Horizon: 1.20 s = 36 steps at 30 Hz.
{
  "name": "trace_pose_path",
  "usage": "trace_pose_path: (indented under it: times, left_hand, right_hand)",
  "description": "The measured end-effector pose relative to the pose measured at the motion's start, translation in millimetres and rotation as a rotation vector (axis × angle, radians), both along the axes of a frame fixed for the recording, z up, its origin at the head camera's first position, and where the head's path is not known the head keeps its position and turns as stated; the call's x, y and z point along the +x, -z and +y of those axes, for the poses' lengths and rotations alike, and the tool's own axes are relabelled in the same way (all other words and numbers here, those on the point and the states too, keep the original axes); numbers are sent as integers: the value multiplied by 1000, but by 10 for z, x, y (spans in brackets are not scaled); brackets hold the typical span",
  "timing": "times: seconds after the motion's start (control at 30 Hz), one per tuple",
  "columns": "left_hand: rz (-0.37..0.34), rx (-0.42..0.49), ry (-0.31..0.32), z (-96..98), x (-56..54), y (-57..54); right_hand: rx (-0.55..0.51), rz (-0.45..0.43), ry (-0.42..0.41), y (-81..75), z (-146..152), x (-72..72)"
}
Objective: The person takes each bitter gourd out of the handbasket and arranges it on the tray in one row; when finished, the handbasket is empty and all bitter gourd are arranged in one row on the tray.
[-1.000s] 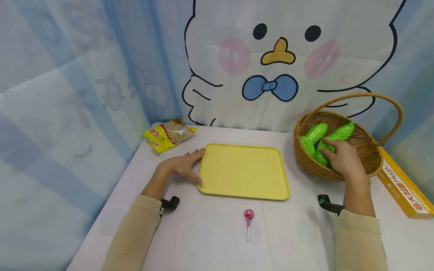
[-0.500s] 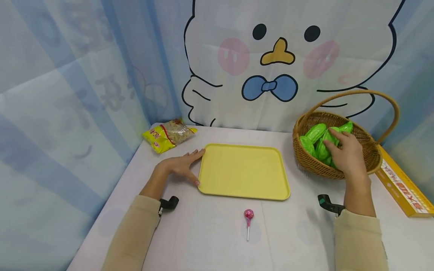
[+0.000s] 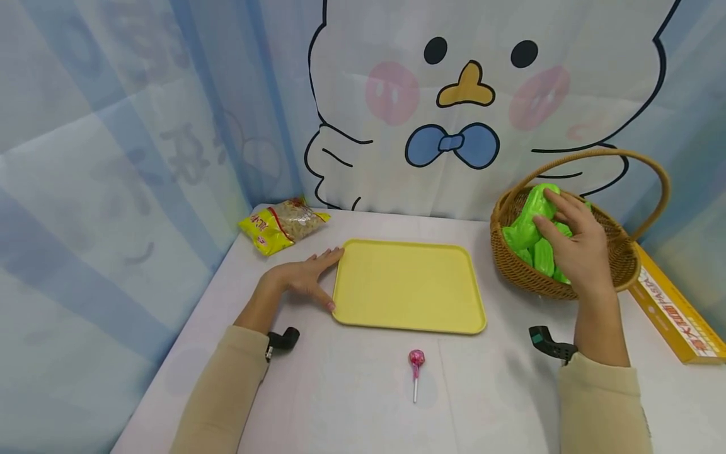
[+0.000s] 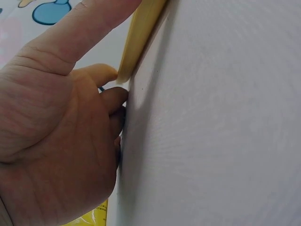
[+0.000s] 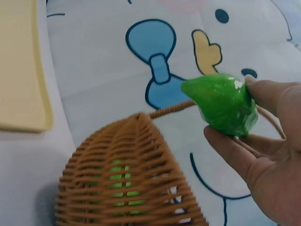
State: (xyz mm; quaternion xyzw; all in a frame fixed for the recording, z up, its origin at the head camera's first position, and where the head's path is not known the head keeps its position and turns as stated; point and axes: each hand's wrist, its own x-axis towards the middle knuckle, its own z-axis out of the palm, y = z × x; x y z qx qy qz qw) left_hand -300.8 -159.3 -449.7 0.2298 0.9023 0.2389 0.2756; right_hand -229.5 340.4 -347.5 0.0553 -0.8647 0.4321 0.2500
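My right hand (image 3: 581,252) pinches a glossy bright-green, tapered piece that looks like a vegetable (image 3: 530,217) between thumb and fingers, raised over the wicker basket (image 3: 527,279). Its pointed end shows in the right wrist view, above the basket's rim; its exact kind is unclear. More green pieces (image 3: 543,257) lie inside the basket, partly hidden by my hand and the held piece. On the left, my left hand (image 3: 303,277) rests with spread fingers against the left edge of the yellow tray (image 3: 408,287). Its thumb touches near the tray's front corner.
A lollipop (image 3: 416,358) lies in front of the tray. Behind my left hand is a yellow snack bag (image 3: 280,228). A long yellow pasta box (image 3: 677,309) lies right of the basket. The basket's tall handle (image 3: 615,153) arches above it, near the cartoon curtain.
My right hand has taken hold of a green piece and lifted it from among the others in the basket. The basket shifted slightly left earlier. My left hand stays at the tray.
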Motion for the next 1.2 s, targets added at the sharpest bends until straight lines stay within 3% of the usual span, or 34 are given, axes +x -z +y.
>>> trace_pose_path:
  times: [0.17, 0.3, 0.4, 0.73, 1.2]
  left_hand:
    - [-2, 10, -1, 8, -1, -27]
    - [0, 8, -1, 10, -7, -25]
    - [4, 11, 4, 9, -9, -23]
    - [21, -13, 18, -21, 9, -22]
    - [37, 3, 46, 14, -6, 1]
  right_hand:
    - [-37, 135, -163, -83, -226, 44]
    - [-21, 167, -279, -112, -430, 65]
    - [10, 156, -322, -79, -572, 59]
    - [30, -86, -496, 195, -1063, -68]
    - [74, -278, -578, 411, -1597, -151]
